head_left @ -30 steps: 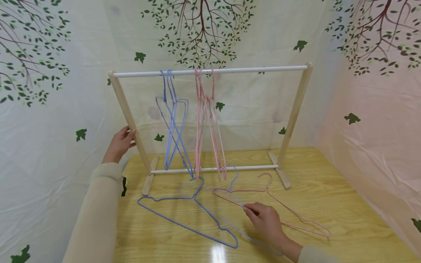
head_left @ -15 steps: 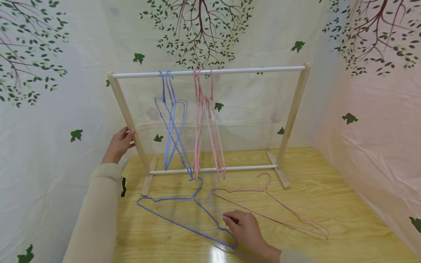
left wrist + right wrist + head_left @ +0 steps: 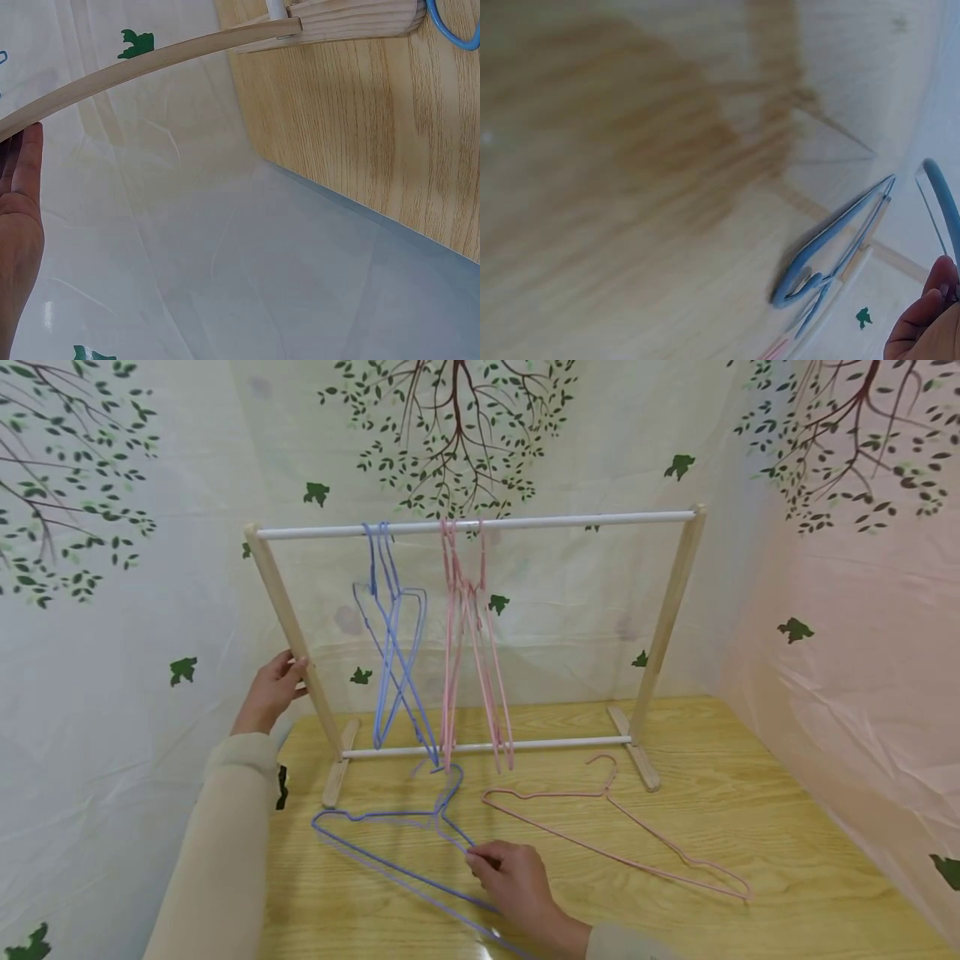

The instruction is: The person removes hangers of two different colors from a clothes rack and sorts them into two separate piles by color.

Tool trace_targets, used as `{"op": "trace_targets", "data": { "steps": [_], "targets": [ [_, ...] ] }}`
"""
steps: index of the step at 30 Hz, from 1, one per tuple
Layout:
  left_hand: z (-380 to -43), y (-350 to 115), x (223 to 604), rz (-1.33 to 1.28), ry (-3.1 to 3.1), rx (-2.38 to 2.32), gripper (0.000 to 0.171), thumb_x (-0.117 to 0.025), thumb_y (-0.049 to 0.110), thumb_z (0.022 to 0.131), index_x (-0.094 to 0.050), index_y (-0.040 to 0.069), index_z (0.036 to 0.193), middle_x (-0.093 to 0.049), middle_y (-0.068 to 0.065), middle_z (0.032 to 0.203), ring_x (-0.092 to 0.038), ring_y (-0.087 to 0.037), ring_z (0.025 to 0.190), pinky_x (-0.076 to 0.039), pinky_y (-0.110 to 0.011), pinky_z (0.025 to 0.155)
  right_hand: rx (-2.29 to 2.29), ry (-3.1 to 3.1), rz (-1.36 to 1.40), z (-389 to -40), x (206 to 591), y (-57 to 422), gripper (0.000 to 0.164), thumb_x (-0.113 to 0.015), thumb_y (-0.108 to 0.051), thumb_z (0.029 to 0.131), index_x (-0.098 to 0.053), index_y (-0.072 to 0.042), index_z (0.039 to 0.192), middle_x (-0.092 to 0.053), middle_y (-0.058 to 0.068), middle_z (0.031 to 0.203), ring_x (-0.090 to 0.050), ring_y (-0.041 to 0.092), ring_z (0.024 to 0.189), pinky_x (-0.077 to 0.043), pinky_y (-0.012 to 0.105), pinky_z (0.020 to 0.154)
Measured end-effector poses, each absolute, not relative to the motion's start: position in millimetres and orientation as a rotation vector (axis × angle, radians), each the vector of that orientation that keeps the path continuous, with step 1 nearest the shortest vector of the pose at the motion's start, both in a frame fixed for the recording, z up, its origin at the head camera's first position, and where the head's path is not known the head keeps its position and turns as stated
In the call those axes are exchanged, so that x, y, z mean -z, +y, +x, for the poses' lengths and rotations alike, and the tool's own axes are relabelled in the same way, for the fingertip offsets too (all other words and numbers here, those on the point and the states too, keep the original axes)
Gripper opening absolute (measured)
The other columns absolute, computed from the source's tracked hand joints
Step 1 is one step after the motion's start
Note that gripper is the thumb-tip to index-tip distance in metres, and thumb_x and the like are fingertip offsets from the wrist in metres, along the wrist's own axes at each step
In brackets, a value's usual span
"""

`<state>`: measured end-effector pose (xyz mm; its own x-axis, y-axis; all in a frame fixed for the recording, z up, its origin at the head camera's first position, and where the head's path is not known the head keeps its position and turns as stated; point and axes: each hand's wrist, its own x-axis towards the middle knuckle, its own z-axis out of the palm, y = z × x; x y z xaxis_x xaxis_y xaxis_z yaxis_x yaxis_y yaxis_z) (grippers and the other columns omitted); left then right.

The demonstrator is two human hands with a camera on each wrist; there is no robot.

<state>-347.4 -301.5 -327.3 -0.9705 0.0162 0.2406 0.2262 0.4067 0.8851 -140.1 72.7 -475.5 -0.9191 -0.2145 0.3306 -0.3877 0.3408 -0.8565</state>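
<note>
In the head view my left hand (image 3: pixel 272 692) holds the left wooden post (image 3: pixel 280 603) of a hanger rack partway up, thumb in front. The left wrist view shows its fingers against that post. My right hand (image 3: pixel 519 883) pinches a light blue clothes hanger (image 3: pixel 453 841) by one shoulder, low over the table. This held hanger overlaps a darker blue hanger (image 3: pixel 390 813) lying on the tabletop, and my hand hides part of both. To the right of that hand, a pink hanger (image 3: pixel 555 794) lies on the table. In the right wrist view the held hanger (image 3: pixel 941 196) rises from my fingertips.
From the rack's white top rail (image 3: pixel 570 519) hang several blue hangers (image 3: pixel 406 670) at left and several pink hangers (image 3: pixel 447 693) nearer the middle. A lower white bar (image 3: pixel 562 744) joins the rack's feet. Printed cloth walls surround the wooden table (image 3: pixel 720 777).
My right hand has moved left with the light blue hanger, from over the pink hanger to over the darker blue one. My left hand stays on the post.
</note>
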Motion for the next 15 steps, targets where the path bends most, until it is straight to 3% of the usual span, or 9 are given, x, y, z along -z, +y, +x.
{"op": "trace_targets", "data": {
  "steps": [7, 15],
  "targets": [
    [-352, -305, 329, -0.217, -2.474, 1.613, 0.055, -0.034, 0.03, 0.11, -0.024, 0.003, 0.157, -0.043, -0.032, 0.137, -0.045, -0.038, 0.125, -0.042, -0.052, 0.107, -1.635, -2.501, 0.458, -153, 473, 57, 0.021, -0.068, -0.016, 0.096, -0.075, 0.003, 0.101, -0.072, 0.007, 0.077, -0.066, 0.017, 0.061, -0.053, 0.018, 0.05],
    [-350, -302, 327, -0.207, -2.468, 1.632, 0.054, -0.035, 0.026, 0.11, -0.026, -0.001, 0.155, -0.044, -0.033, 0.136, -0.048, -0.036, 0.122, -0.042, -0.052, 0.107, -1.488, -2.565, 0.395, -163, 478, 51, 0.021, -0.068, -0.022, 0.095, -0.078, -0.003, 0.098, -0.071, 0.0, 0.075, -0.055, 0.0, 0.056, -0.049, 0.018, 0.049]
  ]
}}
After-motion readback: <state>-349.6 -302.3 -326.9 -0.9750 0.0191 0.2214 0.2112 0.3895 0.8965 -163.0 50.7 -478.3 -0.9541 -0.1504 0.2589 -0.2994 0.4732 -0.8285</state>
